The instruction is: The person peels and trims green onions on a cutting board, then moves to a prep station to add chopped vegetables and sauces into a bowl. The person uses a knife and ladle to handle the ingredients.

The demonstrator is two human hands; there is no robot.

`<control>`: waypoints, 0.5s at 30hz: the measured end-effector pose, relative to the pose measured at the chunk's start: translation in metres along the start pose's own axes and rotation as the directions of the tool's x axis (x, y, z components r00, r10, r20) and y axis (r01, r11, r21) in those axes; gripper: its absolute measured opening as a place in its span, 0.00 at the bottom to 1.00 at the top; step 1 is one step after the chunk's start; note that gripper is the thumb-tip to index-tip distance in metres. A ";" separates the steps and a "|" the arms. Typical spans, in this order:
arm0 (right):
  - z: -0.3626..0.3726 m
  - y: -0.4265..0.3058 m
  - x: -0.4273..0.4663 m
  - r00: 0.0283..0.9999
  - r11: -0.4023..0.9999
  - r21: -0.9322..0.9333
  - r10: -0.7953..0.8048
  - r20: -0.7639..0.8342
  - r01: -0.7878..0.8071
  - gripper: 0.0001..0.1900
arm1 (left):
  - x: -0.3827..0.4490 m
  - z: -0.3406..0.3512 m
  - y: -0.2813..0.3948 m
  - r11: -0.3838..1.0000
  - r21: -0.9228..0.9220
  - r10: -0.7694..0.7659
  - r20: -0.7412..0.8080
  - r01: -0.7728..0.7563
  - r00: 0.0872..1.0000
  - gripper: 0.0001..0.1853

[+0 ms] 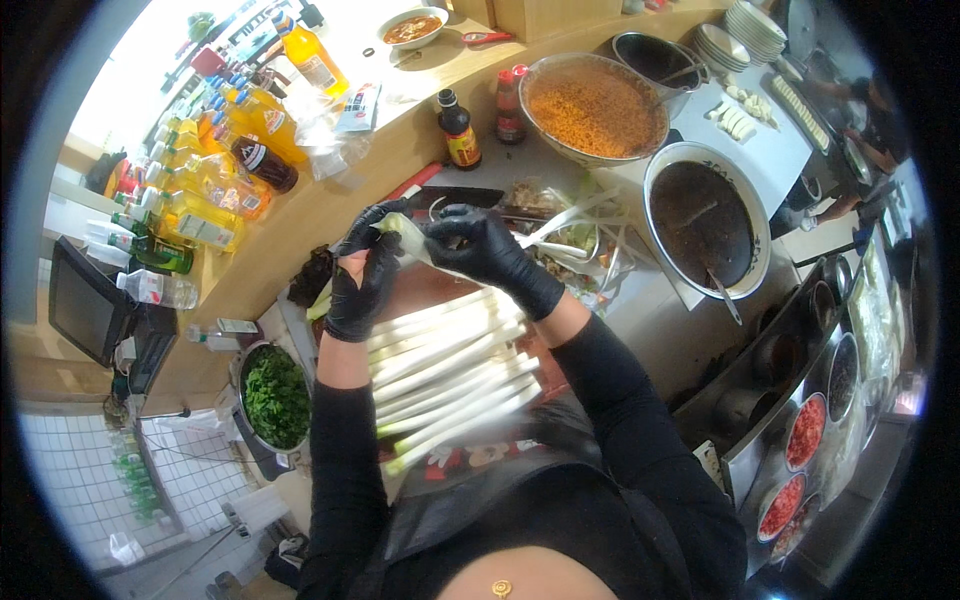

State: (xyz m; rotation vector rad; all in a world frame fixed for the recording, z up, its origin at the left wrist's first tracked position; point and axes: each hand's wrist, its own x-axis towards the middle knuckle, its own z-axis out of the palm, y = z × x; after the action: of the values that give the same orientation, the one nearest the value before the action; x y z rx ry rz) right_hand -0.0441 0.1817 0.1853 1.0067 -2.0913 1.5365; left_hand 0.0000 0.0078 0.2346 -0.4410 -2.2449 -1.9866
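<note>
My left hand [366, 274], in a black glove that shows some bare palm, grips a pale scallion stalk [409, 234] near its green-tinged end. Close beside it, my right hand [484, 244], gloved too, has its bent fingers at the same stalk. Below both hands, a row of long white scallion stalks [450, 360] lies side by side on a reddish-brown cutting board [551, 360]. Stripped scallion leaves [577, 232] and scraps are heaped beyond my right hand. A dark cleaver blade [457, 198] lies behind the hands.
A bowl of chopped greens [276, 397] stands left. Further back are a dark sauce bottle [458, 131], a large bowl of orange-brown crumbly food [592, 105] and a basin of dark liquid [701, 214] with a ladle. Drink bottles [262, 120] crowd the ledge. Another person's arm [844, 90] appears far right.
</note>
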 end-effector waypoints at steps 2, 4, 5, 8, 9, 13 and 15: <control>0.001 0.003 -0.002 0.999 0.995 0.098 0.027 -0.017 -0.025 0.09 | -0.002 0.004 0.006 0.999 0.016 -0.039 -0.005 0.039 0.999 0.12; 0.000 0.007 -0.002 0.997 0.975 0.208 0.072 0.028 -0.076 0.10 | -0.002 0.004 0.005 0.999 0.001 -0.047 -0.007 0.047 0.999 0.12; -0.002 0.006 -0.002 0.997 0.971 0.228 0.065 0.037 -0.072 0.09 | -0.002 0.001 0.000 0.999 -0.023 -0.037 -0.005 0.037 0.999 0.12; -0.008 -0.002 0.006 0.997 0.973 0.227 0.027 0.073 -0.043 0.07 | -0.004 -0.002 -0.004 0.993 -0.101 -0.052 0.028 0.054 0.998 0.12; -0.011 -0.007 0.010 0.996 0.984 0.179 0.003 0.090 -0.019 0.05 | -0.003 -0.002 -0.003 0.989 -0.130 -0.061 0.047 0.067 0.997 0.12; -0.009 0.007 0.010 0.980 0.995 0.055 0.067 0.189 -0.078 0.08 | -0.003 0.004 0.007 0.991 -0.100 -0.081 0.080 0.089 0.994 0.12; -0.007 0.014 0.004 0.976 0.970 0.180 0.135 0.169 -0.165 0.10 | -0.001 -0.001 -0.007 0.982 -0.136 -0.120 0.082 0.130 0.989 0.12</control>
State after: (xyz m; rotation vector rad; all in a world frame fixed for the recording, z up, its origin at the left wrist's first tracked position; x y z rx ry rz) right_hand -0.0578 0.1891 0.1804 1.0885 -2.2010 1.8198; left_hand -0.0017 0.0060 0.2276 -0.4023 -2.2345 -2.2374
